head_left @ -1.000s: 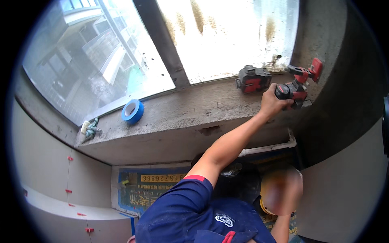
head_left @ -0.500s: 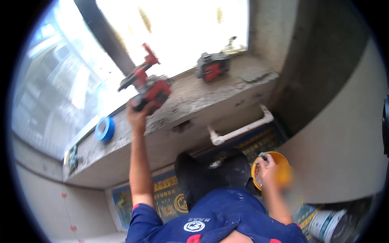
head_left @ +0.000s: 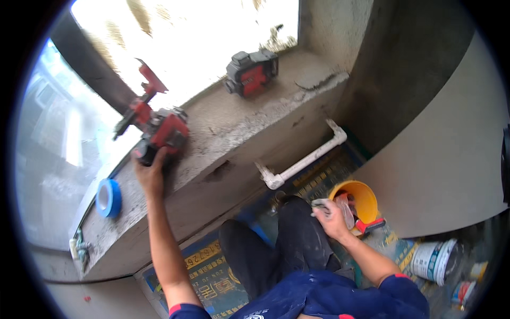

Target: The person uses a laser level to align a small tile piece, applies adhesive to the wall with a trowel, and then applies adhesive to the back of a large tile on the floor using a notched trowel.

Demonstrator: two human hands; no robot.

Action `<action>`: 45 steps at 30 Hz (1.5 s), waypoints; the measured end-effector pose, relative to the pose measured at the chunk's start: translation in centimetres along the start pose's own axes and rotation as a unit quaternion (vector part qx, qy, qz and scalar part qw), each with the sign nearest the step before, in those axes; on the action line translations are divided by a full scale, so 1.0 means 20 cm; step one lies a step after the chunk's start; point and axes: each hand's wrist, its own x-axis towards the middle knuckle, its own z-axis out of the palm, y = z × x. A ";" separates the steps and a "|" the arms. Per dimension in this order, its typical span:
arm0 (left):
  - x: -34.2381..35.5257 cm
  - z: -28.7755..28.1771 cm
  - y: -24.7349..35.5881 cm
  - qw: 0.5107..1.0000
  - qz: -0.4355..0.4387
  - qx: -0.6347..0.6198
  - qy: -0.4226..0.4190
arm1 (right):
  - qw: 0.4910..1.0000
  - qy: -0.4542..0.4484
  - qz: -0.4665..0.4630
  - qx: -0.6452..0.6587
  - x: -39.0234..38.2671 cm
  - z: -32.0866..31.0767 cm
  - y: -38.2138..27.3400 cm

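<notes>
My left hand (head_left: 150,173) reaches to the window sill and is closed round the black lower end of a red-and-black device with a jointed red bracket (head_left: 167,133). The device is upright at the sill's edge by the window frame; whether it rests on the sill, I cannot tell. My right hand (head_left: 330,218) is beside my knee, just left of a yellow bucket (head_left: 366,191). Its fingers pinch a small greyish-white thing too unclear to name. Inside the bucket lies a clear plastic bag (head_left: 345,209). A red-and-black tool handle (head_left: 370,225) shows by the bucket's near rim.
Another boxy red-and-black device (head_left: 252,74) stands farther right on the rough concrete sill (head_left: 223,127). A blue tape roll (head_left: 109,198) lies at the left. White pipe (head_left: 308,162) juts from the wall below. A white tub (head_left: 433,261) lies at the lower right.
My right hand has come out of the yellow bucket toward my knee. The left hand still grips the device, now lower and closer to the sill. The view has shifted.
</notes>
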 end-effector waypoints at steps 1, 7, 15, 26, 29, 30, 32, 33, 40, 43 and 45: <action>0.00 -0.03 0.02 1.000 0.000 0.020 0.009 | 1.000 -0.017 0.016 0.013 0.01 0.09 -0.11; -0.03 0.08 -0.03 0.994 -0.062 0.076 -0.047 | 0.977 -0.114 0.072 -0.163 -0.15 0.11 -0.45; 0.00 0.08 0.06 0.993 -0.049 0.060 -0.090 | 0.925 0.000 0.260 -0.276 -0.76 -0.34 -0.60; -0.85 -0.26 0.46 0.793 -0.312 0.340 -0.397 | 0.698 0.274 0.634 -0.189 -2.63 -0.41 -0.99; -1.08 -0.13 0.65 0.536 -0.367 0.169 -0.741 | 0.712 0.356 0.605 0.028 -2.62 -0.16 -1.32; -1.15 -0.08 0.70 0.511 -0.324 0.117 -0.788 | 0.724 0.349 0.594 0.038 -2.60 -0.11 -1.41; -1.19 0.13 1.06 0.423 -0.202 0.150 -0.871 | 0.743 0.345 0.573 -0.016 -2.79 0.11 -1.33; -1.18 0.24 1.31 0.436 -0.220 0.157 -0.859 | 0.727 0.383 0.569 -0.019 -2.87 0.20 -1.35; -1.11 0.71 1.49 0.277 0.520 0.106 -0.801 | 0.627 0.538 0.562 0.033 -3.35 0.49 -1.36; -1.14 0.82 1.46 0.220 0.203 0.294 -0.908 | 0.578 0.617 0.534 0.004 -3.62 0.62 -1.17; -1.24 0.83 1.61 0.093 0.659 0.189 -0.722 | 0.593 0.577 0.549 0.123 -3.72 0.53 -1.21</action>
